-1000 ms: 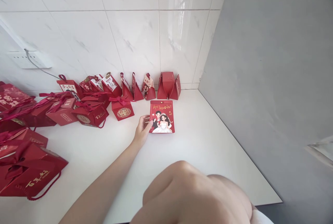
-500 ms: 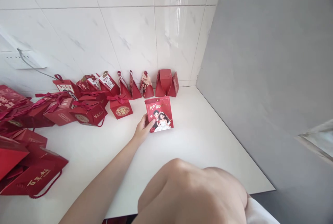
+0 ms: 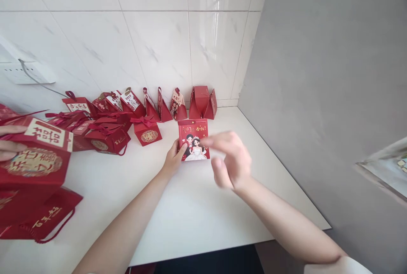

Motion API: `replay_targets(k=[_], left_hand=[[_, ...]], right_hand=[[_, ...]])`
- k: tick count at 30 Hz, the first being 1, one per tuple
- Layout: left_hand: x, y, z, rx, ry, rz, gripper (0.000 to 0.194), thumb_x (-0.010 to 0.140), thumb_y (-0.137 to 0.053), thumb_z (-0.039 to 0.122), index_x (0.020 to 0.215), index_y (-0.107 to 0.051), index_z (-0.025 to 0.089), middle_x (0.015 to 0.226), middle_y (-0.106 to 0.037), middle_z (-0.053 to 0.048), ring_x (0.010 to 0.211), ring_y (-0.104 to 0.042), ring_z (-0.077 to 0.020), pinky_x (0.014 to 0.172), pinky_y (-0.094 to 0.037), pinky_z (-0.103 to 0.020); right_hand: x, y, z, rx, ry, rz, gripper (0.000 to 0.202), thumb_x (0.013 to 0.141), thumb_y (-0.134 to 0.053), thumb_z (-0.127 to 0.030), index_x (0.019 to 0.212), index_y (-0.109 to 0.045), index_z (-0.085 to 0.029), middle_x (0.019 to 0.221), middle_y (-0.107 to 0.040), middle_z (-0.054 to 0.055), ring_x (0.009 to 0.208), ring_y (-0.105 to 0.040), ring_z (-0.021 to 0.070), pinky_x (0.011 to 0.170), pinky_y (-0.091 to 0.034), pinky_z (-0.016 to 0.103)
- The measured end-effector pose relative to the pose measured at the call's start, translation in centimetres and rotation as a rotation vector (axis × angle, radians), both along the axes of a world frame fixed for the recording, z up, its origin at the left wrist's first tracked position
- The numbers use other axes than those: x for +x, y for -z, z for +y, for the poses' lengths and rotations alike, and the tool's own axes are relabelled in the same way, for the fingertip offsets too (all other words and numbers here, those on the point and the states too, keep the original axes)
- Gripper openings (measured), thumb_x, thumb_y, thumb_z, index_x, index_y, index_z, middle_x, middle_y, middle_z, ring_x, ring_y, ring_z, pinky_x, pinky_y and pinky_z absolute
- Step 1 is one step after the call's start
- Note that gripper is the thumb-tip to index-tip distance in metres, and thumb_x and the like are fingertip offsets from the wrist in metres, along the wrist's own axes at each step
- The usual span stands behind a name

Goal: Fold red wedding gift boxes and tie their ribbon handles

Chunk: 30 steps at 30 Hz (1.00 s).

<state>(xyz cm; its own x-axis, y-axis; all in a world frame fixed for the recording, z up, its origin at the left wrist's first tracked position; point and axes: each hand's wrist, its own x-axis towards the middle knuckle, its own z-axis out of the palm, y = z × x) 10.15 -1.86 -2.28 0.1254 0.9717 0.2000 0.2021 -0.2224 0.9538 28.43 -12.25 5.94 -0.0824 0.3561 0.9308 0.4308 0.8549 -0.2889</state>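
A red box [image 3: 194,138] with a cartoon bride and groom and gold lettering stands upright near the middle of the white table. My left hand [image 3: 174,155] grips its left edge, thumb on the front face. My right hand [image 3: 233,157] is just right of the box, somewhat blurred, thumb and index finger apart and nothing between them. Its index fingertip is close to the box's right side; whether it touches cannot be made out. Left of my left hand sits a small red box [image 3: 148,132] with a ribbon bow and a gold emblem.
Red boxes [image 3: 108,138] and cone-shaped ones [image 3: 178,106] line the tiled wall [image 3: 159,49]. At far left another person's hand [image 3: 11,140] holds a large red box [image 3: 38,151] above a red bag [image 3: 52,214]. A grey panel [image 3: 318,74] bounds the right.
My right hand has come up beside the box and shows its fingers. The held box has turned slightly. Another person's hand with a large red box has entered at left.
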Motion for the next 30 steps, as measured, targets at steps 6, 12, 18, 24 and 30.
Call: replay_targets(k=[6, 12, 18, 24, 30], left_hand=[[-0.3, 0.4, 0.8, -0.015, -0.054, -0.04, 0.063, 0.086, -0.057, 0.054, 0.138, -0.042, 0.023, 0.122, -0.065, -0.009, 0.105, -0.066, -0.0234, 0.087, -0.055, -0.034], [-0.8, 0.7, 0.4, 0.105, -0.005, 0.056, 0.046, 0.094, -0.044, 0.049, 0.13, -0.052, 0.021, 0.123, -0.064, -0.008, 0.112, -0.061, -0.0228, 0.096, -0.049, -0.035], [-1.7, -1.5, -0.5, 0.535, -0.224, 0.375, 0.042, 0.095, -0.043, 0.04, 0.129, -0.051, 0.018, 0.138, -0.05, -0.014, 0.132, -0.045, -0.0249, 0.112, -0.034, -0.04], [-8.8, -9.5, -0.9, 0.472, -0.77, 0.904, 0.053, 0.089, -0.046, 0.051, 0.132, -0.049, 0.019, 0.153, -0.032, -0.014, 0.143, -0.024, -0.0354, 0.118, -0.008, -0.056], [-21.1, -10.1, -0.4, -0.324, -0.981, 0.969, 0.119, 0.042, -0.076, 0.076, 0.131, -0.042, 0.006, 0.135, -0.047, -0.031, 0.122, -0.045, -0.0538, 0.096, -0.038, -0.066]], right_hand=[[-1.3, 8.7, 7.5, -0.87, -0.13, 0.629, 0.071, 0.089, -0.052, -0.056, 0.149, -0.028, -0.027, 0.155, -0.032, 0.009, 0.143, -0.029, 0.0295, 0.115, -0.029, 0.054], [-1.2, 10.7, 8.0, -0.956, -0.472, 0.637, 0.07, 0.086, -0.062, -0.049, 0.146, -0.032, -0.031, 0.149, -0.043, 0.001, 0.137, -0.041, 0.0234, 0.115, -0.033, 0.043], [-0.8, 10.4, 8.0, -1.161, -0.461, 0.793, 0.06, 0.083, -0.063, -0.047, 0.136, -0.042, -0.03, 0.139, -0.055, 0.004, 0.124, -0.055, 0.0278, 0.104, -0.045, 0.046], [-0.8, 10.0, 7.6, -1.196, -0.427, 0.766, 0.059, 0.081, -0.065, -0.047, 0.133, -0.045, -0.029, 0.131, -0.061, 0.004, 0.117, -0.06, 0.028, 0.099, -0.049, 0.044], [-0.9, 10.1, 7.6, -1.189, -0.47, 0.778, 0.054, 0.081, -0.066, -0.045, 0.129, -0.046, -0.028, 0.131, -0.061, 0.004, 0.118, -0.06, 0.0272, 0.099, -0.049, 0.043]])
